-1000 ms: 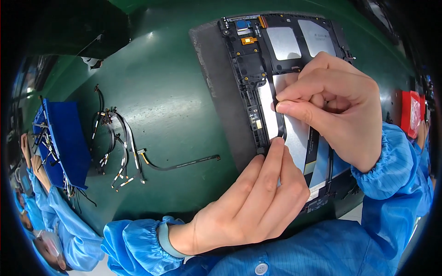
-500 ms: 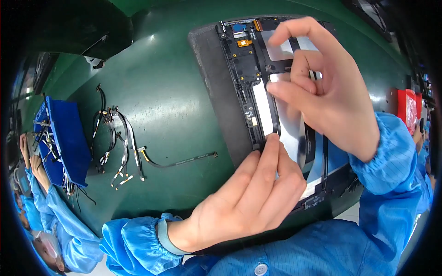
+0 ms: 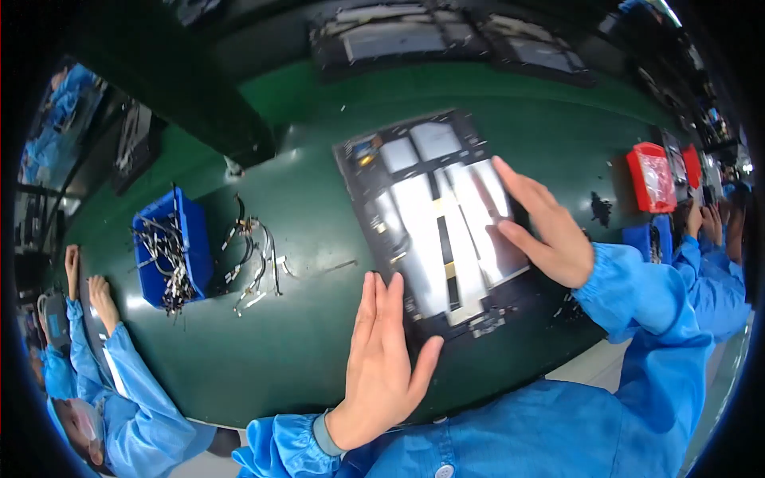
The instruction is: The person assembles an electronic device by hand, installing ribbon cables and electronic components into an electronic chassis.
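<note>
An opened tablet-like device [image 3: 426, 247] lies on a dark mat in front of me, its black frame showing broad silver panels and small circuit parts. Its image is somewhat blurred. My left hand [image 3: 381, 362], fingers stretched, rests along the lower left edge of the device and holds nothing. At the opposite edge is my right hand [image 3: 554, 239], thumb and fingers apart, the fingertips over the right side of the silver panels. Small black ribbon cables [image 3: 259, 251] with bright ends lie loosely on the green table, left of the device.
A blue bin [image 3: 195, 239] full of cables stands at the left. Beyond it rises a dark post [image 3: 207, 111]. More opened devices [image 3: 398, 40] lie at the back. To the right are a red tray [image 3: 649, 171] and a blue bin [image 3: 640, 241]. People in blue work at both sides.
The view has shifted, showing more of the table. My left hand has left the long black part it pressed and flattened beside the device. My curled right hand has opened and moved to the right edge.
</note>
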Demonstrator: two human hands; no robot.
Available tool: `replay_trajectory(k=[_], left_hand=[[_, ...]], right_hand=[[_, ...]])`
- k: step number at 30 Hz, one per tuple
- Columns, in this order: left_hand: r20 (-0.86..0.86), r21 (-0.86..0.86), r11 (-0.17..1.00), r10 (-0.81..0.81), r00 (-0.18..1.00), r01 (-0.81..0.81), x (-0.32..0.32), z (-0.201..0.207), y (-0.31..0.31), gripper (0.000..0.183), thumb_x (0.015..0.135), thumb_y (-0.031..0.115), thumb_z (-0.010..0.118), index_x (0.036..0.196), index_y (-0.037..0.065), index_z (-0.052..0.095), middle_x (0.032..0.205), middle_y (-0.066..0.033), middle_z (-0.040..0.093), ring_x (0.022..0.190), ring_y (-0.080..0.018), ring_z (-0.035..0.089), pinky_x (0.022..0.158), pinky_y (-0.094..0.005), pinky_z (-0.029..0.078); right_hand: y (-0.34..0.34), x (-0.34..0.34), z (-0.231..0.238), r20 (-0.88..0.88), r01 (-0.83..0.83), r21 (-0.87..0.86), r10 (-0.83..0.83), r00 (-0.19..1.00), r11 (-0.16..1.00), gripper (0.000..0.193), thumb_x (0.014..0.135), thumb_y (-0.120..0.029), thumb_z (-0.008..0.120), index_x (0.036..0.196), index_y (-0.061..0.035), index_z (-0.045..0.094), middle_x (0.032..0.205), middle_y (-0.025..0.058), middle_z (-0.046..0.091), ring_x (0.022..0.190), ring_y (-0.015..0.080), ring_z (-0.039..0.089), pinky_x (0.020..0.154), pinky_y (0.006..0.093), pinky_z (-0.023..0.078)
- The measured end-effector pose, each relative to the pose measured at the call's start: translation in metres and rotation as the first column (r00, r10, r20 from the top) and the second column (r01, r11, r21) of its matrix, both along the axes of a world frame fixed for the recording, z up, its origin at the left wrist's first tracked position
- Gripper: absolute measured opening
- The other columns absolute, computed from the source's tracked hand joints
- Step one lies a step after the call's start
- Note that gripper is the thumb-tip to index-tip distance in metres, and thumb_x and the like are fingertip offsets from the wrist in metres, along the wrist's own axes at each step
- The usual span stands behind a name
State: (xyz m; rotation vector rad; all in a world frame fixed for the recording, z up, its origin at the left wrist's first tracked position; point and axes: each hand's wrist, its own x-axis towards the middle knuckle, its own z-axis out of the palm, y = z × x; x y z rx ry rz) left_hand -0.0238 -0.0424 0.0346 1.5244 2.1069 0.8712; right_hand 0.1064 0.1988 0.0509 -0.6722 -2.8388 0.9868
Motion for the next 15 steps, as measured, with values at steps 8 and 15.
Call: replay_trajectory(k=[8, 15], left_hand=[[0.253, 0.437, 0.898, -0.070, 0.965, -0.049, -0.011, 0.054, 0.066, 0.065, 0.089, 0.015, 0.059, 0.142, -0.009, 0.028, 0.138, -0.0334, 0.040, 0.130, -0.0454, 0.041, 0.106, -0.0438, 0.035], [-0.385, 0.332, 0.927, 0.304, 0.871, -0.176, -0.119, 0.042, 0.152, 0.035, 0.088, 0.016, 0.058, 0.118, -0.002, 0.056, 0.131, -0.0222, 0.053, 0.118, -0.0373, 0.052, 0.100, -0.0419, 0.043]], right_hand=[[0.050, 0.002, 0.040, -0.579, 0.003, -0.378, -0.238, 0.780, 0.926, 0.072, 0.086, 0.002, 0.059, 0.150, -0.0030, 0.024, 0.156, 0.0124, 0.025, 0.140, 0.0175, 0.028, 0.112, 0.0301, 0.026], [0.273, 0.082, 0.126, -0.400, 0.339, -0.085, -0.344, 0.849, 0.937, 0.067, 0.087, 0.001, 0.057, 0.148, -0.0136, 0.035, 0.151, 0.0127, 0.035, 0.141, 0.0216, 0.030, 0.112, 0.0318, 0.026]])
